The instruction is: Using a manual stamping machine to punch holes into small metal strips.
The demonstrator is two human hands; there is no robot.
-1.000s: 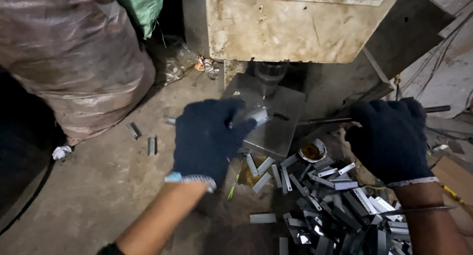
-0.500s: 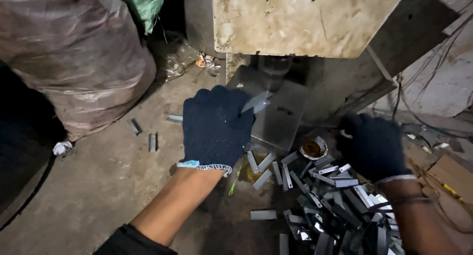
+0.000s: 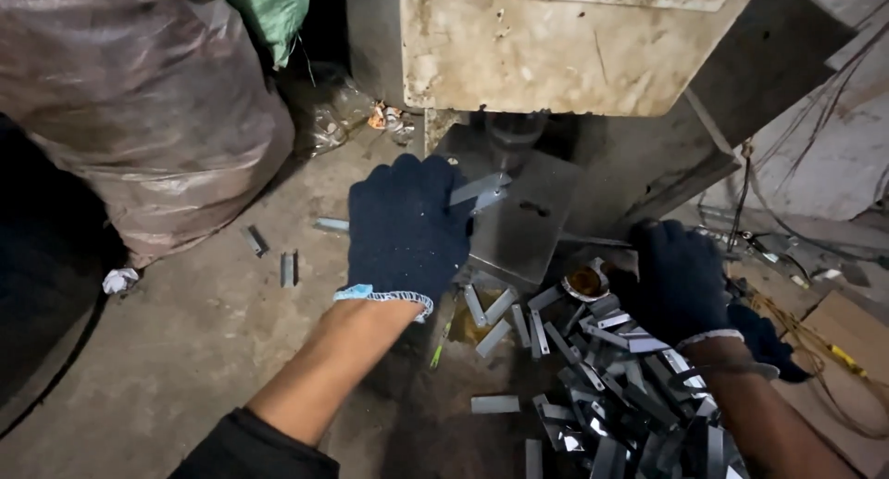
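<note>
Head view: left hand (image 3: pixel 407 224) is pinching a thin metal strip (image 3: pixel 479 189) in closed fingers, feeding its far end onto the steel plate (image 3: pixel 519 224) under the press ram (image 3: pixel 512 138). Right hand (image 3: pixel 674 277) is resting on the strip pile (image 3: pixel 611 386) just below its fingers; I cannot tell its grip. The strip is looking light, stiff and sharp-edged, probably oily, so holding it by the near end is likely safest.

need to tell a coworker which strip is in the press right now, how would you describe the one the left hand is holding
Find the big worn cream machine at top; below it sits a grey metal plate. The strip is pinched by the dark-gloved left hand over that plate, unlike the loose strips piled on the floor.
</note>
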